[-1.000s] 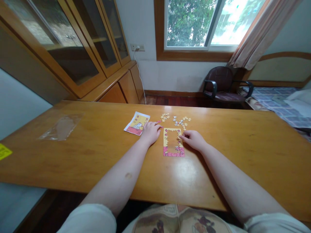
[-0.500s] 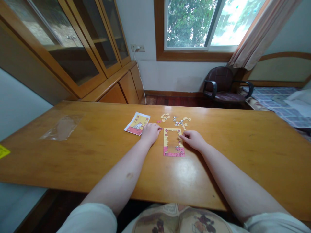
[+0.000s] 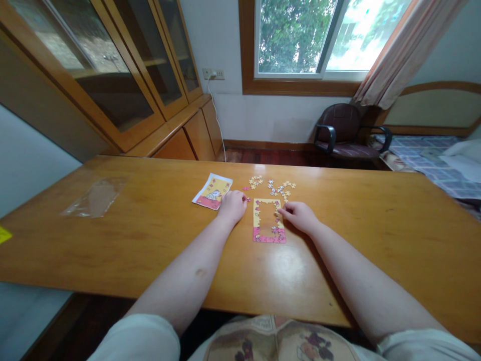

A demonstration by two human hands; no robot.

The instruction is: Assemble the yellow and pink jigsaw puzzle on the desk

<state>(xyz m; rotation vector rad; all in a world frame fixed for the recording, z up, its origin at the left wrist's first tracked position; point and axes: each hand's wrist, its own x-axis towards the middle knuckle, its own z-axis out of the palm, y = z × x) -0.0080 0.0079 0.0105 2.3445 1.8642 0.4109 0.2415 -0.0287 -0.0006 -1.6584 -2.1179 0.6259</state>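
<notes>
My left hand (image 3: 233, 206) is closed in a pinch on a small pink puzzle piece (image 3: 248, 199), just left of the puzzle border. Its wrist side lies beside a printed picture sheet (image 3: 210, 193), covering that sheet's right edge. The puzzle border (image 3: 256, 233), yellow above and pink below, lies flat around a bare middle with table wood showing. My right hand (image 3: 298, 216) is closed at the border's upper right side, fingertips pinching a yellow puzzle piece (image 3: 277, 212), mostly hidden. Beyond the border lie loose yellow pieces (image 3: 256, 181) and a group of white and yellow pieces (image 3: 278, 190).
The wooden table (image 3: 150, 240) spreads wide on both sides. A clear plastic bag (image 3: 95, 198) lies at left, with a yellow item (image 3: 4, 234) at the table's left edge. Past the table stand a glass-fronted cabinet (image 3: 161, 120) and a dark chair (image 3: 341, 130).
My left fingers have shifted slightly, so more of the pink puzzle piece shows at their tips. My right hand stays at the border's right side.
</notes>
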